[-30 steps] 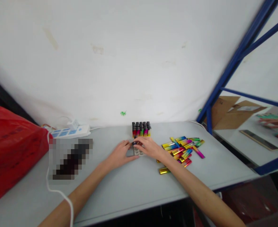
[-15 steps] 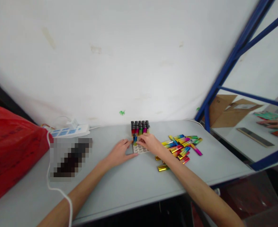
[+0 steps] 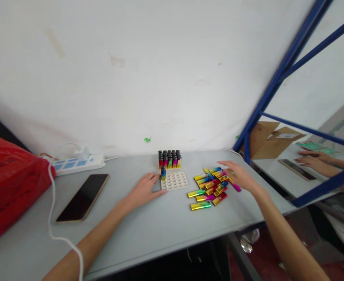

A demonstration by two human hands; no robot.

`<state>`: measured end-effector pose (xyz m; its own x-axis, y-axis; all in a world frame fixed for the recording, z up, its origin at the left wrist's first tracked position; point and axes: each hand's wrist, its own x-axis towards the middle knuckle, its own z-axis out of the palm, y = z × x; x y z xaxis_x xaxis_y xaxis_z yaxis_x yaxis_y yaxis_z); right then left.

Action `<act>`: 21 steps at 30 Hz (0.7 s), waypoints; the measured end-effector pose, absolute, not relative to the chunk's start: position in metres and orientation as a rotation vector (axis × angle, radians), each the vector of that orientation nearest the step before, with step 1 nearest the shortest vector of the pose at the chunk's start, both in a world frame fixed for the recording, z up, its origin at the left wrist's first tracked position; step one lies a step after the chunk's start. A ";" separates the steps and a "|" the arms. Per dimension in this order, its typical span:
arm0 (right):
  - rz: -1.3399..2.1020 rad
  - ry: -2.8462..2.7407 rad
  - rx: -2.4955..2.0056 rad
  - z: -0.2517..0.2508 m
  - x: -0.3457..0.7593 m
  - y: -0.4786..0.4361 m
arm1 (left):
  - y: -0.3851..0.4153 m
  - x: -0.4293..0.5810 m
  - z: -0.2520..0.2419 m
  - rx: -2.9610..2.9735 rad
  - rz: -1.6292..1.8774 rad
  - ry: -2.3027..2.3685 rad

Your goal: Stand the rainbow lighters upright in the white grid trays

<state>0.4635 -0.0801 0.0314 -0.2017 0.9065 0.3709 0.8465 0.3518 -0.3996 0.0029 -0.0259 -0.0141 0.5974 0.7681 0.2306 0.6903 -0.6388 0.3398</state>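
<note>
A white tray with rows of holes (image 3: 174,181) lies on the table. One blue-and-yellow lighter (image 3: 163,174) stands upright in its back left corner. My left hand (image 3: 144,190) rests flat at the tray's left side, thumb and fingers spread around that corner, holding nothing. Behind the tray, a block of upright black-topped lighters (image 3: 170,160) stands in rows. To the right lies a loose pile of shiny multicoloured lighters (image 3: 211,186). Over the pile's right edge hovers my right hand (image 3: 238,175), fingers apart, with nothing seen in it.
At left are a phone (image 3: 83,198), a white power strip (image 3: 78,164), a white cable (image 3: 53,203) and a red bag (image 3: 12,187). Blue rack posts (image 3: 273,89) rise at right. Beyond them are a cardboard box (image 3: 265,140) and another person's hands (image 3: 315,160).
My right hand has moved right, from the tray to the lighter pile. The blue-and-yellow lighter stays upright in the tray. My left hand keeps its place by the tray.
</note>
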 end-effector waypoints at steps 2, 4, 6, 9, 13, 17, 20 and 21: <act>0.132 -2.116 -1.574 0.030 0.487 -0.095 | -0.026 0.003 -0.014 2.618 0.523 1.211; 0.147 -2.137 -1.597 0.027 0.501 -0.109 | -0.026 0.003 -0.014 2.619 0.536 1.209; 0.142 -2.075 -1.679 0.022 0.509 -0.120 | -0.027 0.004 -0.013 2.610 0.556 1.207; 0.085 -1.899 -1.868 0.008 0.509 -0.132 | -0.027 0.004 -0.013 2.594 0.567 1.214; 0.042 -1.868 -1.915 -0.015 0.499 -0.135 | -0.026 0.004 -0.013 2.586 0.551 1.236; -0.011 -1.783 -1.872 -0.024 0.499 -0.137 | -0.026 0.004 -0.013 2.577 0.576 1.224; 0.113 -1.529 -1.799 -0.020 0.502 -0.141 | -0.027 0.005 -0.012 2.569 0.564 1.235; 0.187 -1.419 -1.748 -0.018 0.501 -0.141 | -0.027 0.005 -0.012 2.565 0.556 1.239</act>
